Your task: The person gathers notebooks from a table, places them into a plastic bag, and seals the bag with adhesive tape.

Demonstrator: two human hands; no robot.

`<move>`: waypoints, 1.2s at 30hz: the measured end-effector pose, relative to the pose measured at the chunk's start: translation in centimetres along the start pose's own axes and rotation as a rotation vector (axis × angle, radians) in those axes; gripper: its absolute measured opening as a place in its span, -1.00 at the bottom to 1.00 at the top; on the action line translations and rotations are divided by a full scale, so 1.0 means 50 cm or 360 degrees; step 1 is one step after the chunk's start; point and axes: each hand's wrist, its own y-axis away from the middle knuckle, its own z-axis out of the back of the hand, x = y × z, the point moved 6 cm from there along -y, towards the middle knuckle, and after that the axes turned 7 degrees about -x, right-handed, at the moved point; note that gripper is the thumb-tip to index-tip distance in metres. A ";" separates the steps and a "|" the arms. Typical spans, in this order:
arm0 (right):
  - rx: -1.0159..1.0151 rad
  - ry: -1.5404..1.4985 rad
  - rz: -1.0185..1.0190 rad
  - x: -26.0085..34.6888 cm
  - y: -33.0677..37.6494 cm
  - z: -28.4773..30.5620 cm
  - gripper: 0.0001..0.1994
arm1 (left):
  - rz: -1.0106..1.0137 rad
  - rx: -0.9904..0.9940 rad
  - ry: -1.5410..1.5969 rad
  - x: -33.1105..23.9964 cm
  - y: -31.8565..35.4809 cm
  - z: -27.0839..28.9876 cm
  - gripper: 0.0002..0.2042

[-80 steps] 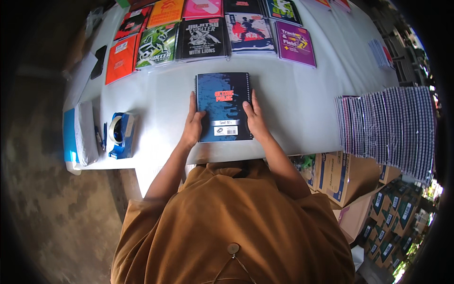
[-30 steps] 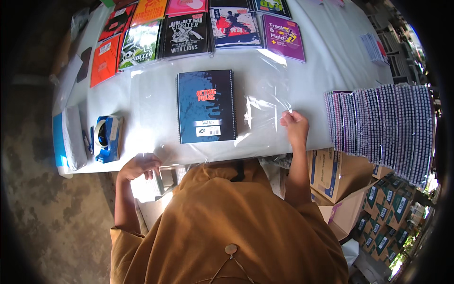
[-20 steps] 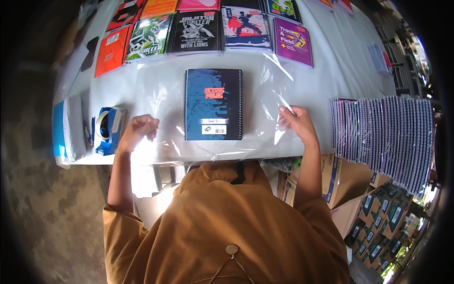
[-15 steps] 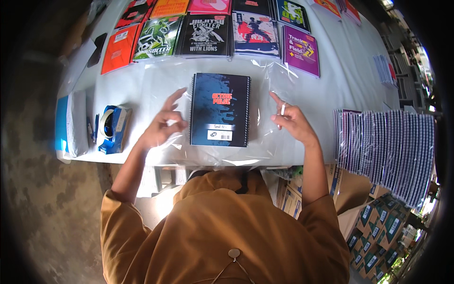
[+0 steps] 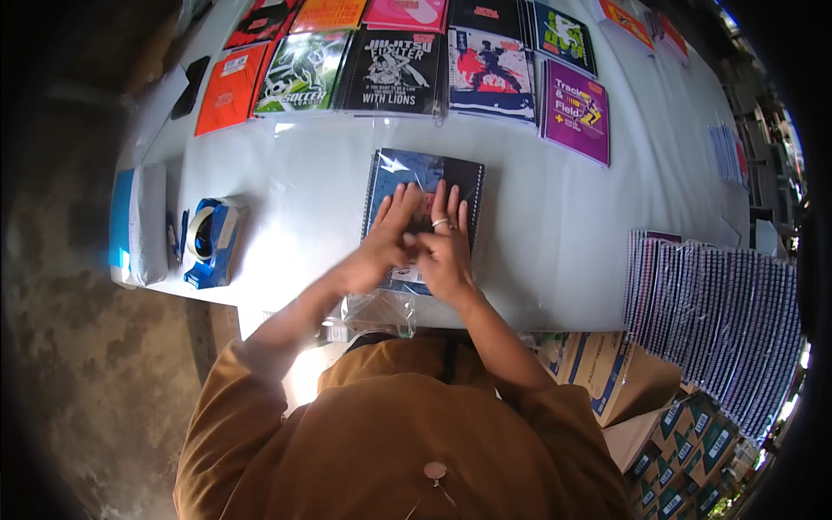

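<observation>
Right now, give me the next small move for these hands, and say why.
I'd probably draw the left hand down to gather the loose film: it sticks out, crumpled, past the near edge of the notebook, while both hands are up over the cover. The right hand could stay there to steady it.

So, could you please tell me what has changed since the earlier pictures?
The left hand and right hand have moved inward from either side of the dark blue notebook onto its cover. The clear film, earlier spread out around it, is now drawn in over it. The blue tape dispenser, notebook rows and notebook stack look unmoved.
</observation>
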 end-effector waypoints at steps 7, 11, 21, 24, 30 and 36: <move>0.0154 0.0267 0.0104 0.044 -0.009 -0.017 -0.74 | -0.0007 -0.0357 -0.0855 0.148 -0.245 0.199 -0.58; 0.0161 0.0314 0.0047 0.029 -0.012 -0.008 -0.76 | 0.0079 -0.0717 -0.0715 0.072 -0.300 0.213 -0.70; 0.0150 -0.0617 -0.0137 0.013 -0.023 0.021 -0.68 | 0.0055 -0.0475 -0.1327 0.009 -0.029 0.026 -0.43; 0.0393 -0.0320 0.0001 0.023 -0.030 -0.007 -0.70 | 0.0032 -0.0359 -0.1372 0.016 -0.029 0.013 -0.43; 0.1189 -0.0389 -0.0058 -0.009 -0.059 -0.035 -0.73 | -0.0135 -0.0136 -0.1215 0.040 -0.019 0.040 -0.20; 0.1399 -0.0067 -0.0179 0.012 -0.058 -0.035 -0.76 | -0.0416 0.0457 -0.0950 -0.085 0.215 -0.088 0.09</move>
